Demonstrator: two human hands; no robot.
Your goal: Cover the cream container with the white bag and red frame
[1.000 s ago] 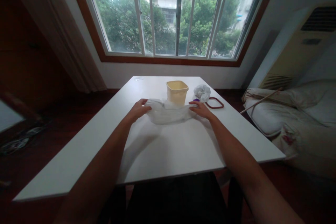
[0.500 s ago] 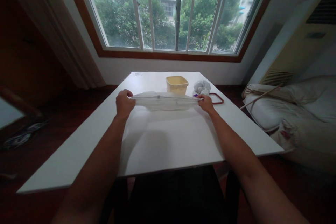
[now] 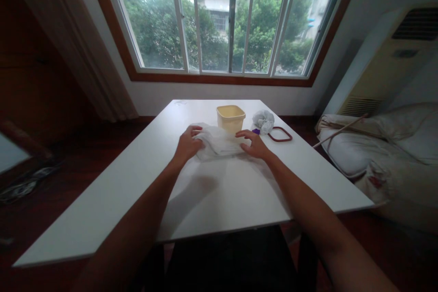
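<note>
Translucent plastic bag (image 3: 222, 142) sits between the hands, just before the yellow tub (image 3: 230, 123), well inside the white table's (image 3: 232, 205) near edge. Left hand (image 3: 189, 143) grips one end; right hand (image 3: 257, 145) curls fingers apart, grip indeterminable.

Wood-framed window (image 3: 214, 36), far centre, long curtain (image 3: 73, 50), far left, vented cream cabinet (image 3: 379, 68), far right, bulky pale bundle (image 3: 404, 150), right, thin stick (image 3: 340, 131) beside it

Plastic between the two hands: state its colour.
Whitish, with greyish creases; the plastic shows best in the head view.
</note>
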